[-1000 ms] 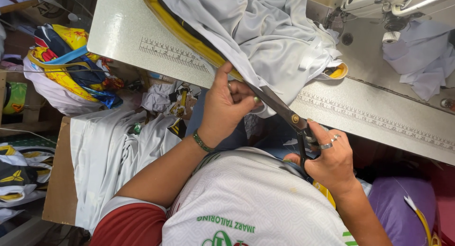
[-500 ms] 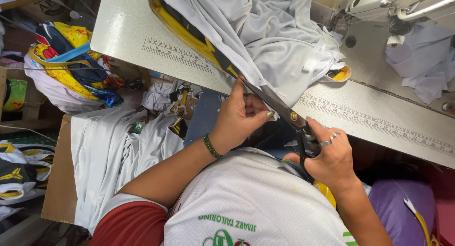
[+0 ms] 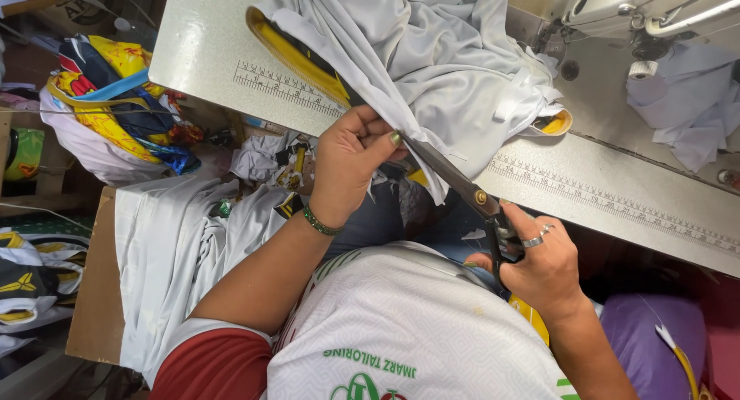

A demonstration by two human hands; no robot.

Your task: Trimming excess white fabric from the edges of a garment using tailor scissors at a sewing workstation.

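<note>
My left hand [image 3: 351,165] pinches the edge of a pale grey garment [image 3: 432,68] at the front edge of the sewing table [image 3: 208,53]. The garment has a yellow and black trim [image 3: 289,53] running along its left side. My right hand [image 3: 539,265] grips the black handles of large scissors [image 3: 462,188], whose blades reach up and left into the fabric just beside my left fingers. A ring sits on my right hand, and a green bracelet on my left wrist.
A sewing machine [image 3: 655,15] stands at the table's back right with a pale cloth [image 3: 686,99] by it. Printed rulers run along the table. Bundles of colourful fabric [image 3: 116,99] and white cloth [image 3: 177,246] lie left, a purple cushion [image 3: 647,331] at right.
My left hand has slid left and up along the fabric edge, and the scissors have followed it further into the cloth. The view has shifted slightly.
</note>
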